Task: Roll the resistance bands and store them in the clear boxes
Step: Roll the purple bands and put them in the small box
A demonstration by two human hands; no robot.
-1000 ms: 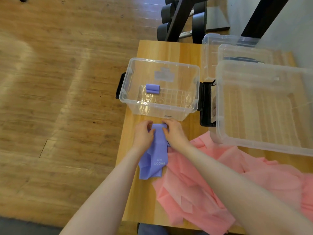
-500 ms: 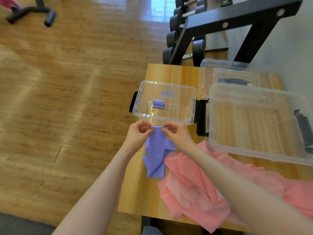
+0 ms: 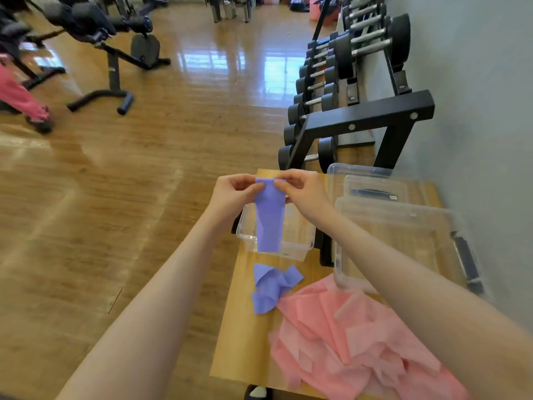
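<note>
The purple band (image 3: 269, 217) hangs in the air, held up by its top edge. The left hand (image 3: 233, 194) pinches the top left corner and the right hand (image 3: 302, 192) pinches the top right corner. On both hands the fingers (image 3: 281, 184) are curled in tight on the band, thumb against fingertips. The band drops straight down from the fingers like a flat strip, and its lower end reaches down in front of the small clear box (image 3: 300, 241), which sits on the worktop (image 3: 239, 327) right below the fingers. The hanging band hides the middle of that box, so you cannot tell what lies inside it.

Lower down from the fingers, closer to the person, a crumpled bit of purple band (image 3: 271, 287) lies on the worktop, just beside the pile of pink bands (image 3: 354, 342). Whether it is part of the held band cannot be told. The pink pile spreads out under the right arm.

To the right of the fingers is a big clear box (image 3: 403, 243), touching the pink pile at its near corner. Past it are 2 more clear boxes (image 3: 372, 183), one in front of the other.

Beyond the fingers stands a black dumbbell rack (image 3: 360, 116) along the wall. Far off to the left, on the shiny wood floor (image 3: 144, 168), is an exercise bike (image 3: 115, 53).
</note>
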